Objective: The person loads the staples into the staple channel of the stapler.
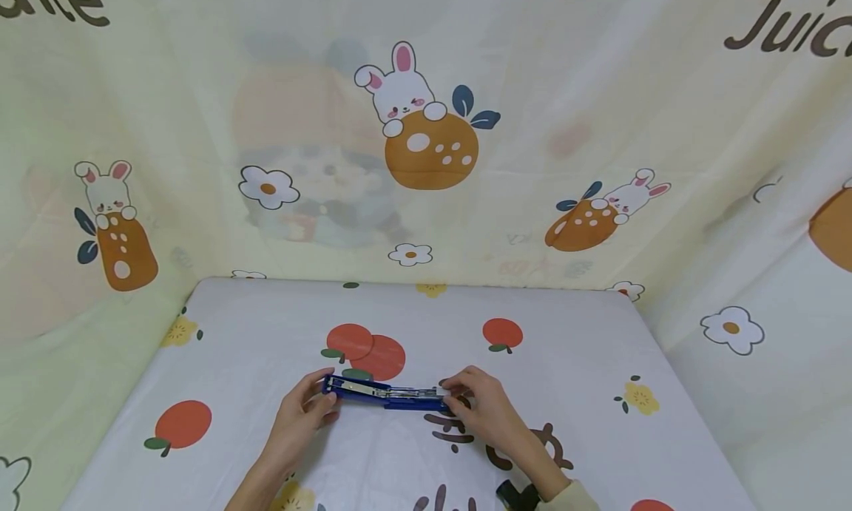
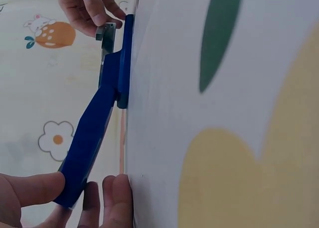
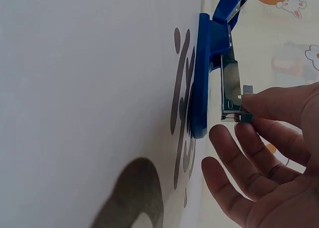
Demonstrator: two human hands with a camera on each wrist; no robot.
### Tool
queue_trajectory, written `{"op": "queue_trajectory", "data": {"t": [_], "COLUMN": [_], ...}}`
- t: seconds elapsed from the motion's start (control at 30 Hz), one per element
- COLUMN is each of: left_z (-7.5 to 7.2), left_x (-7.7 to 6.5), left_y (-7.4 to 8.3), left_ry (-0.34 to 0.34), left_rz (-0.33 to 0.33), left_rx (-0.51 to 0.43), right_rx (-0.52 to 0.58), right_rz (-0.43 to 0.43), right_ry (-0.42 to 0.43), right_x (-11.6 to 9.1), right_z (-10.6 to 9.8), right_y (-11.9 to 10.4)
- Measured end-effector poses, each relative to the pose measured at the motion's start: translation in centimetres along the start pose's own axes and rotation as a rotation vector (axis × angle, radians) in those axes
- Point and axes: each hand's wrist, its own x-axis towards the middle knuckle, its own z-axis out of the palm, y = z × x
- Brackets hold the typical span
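A: Two hands on one stapler (image 1: 386, 393), which lies flat on the table (image 1: 572, 363), just in front of the pair of red fruit prints (image 1: 367, 352). It is swung open: blue lid to one end, metal staple tray (image 3: 229, 86) to the other.

B: Left hand (image 1: 301, 415)?

A: At the lid end of the stapler. Thumb (image 2: 31, 189) on the upper face of the lid (image 2: 89, 138), fingers curled under against the cloth. A pinch on the lid tip. My reading: it holds the lid back, so the tray stays exposed.

B: Is the lid flat on the table?

A: No. In the left wrist view it slants up from the hinge, clear of the cloth. Only the base (image 3: 202, 78) lies flat on the table.

B: Right hand (image 1: 481, 407)?

A: At the tray end of the stapler. Thumb and forefinger (image 3: 279, 104) nip the tip of the tray, where a small metal piece shows; cannot tell whether that is staples or the pusher. The other fingers are spread loose beside the base, touching nothing that I can see.

B: Why hold both ends?

A: Likely for steadiness: one hand pins the open lid, the other is free for fine work at the tray.

B: Anything else near the stapler?

A: Dark lettering on the cloth under the right hand. A printed rabbit curtain (image 1: 426, 126) well behind.
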Motion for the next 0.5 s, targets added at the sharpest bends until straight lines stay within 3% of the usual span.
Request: {"op": "queue_trajectory", "data": {"t": [0.5], "left_z": [0.05], "left_x": [0.01], "left_y": [0.03], "left_ry": [0.003], "left_rz": [0.001], "left_rx": [-0.004], "right_rx": [-0.011], "right_rz": [-0.011], "right_ry": [0.005], "right_x": [0.21], "right_z": [0.02], "right_y": [-0.07]}}
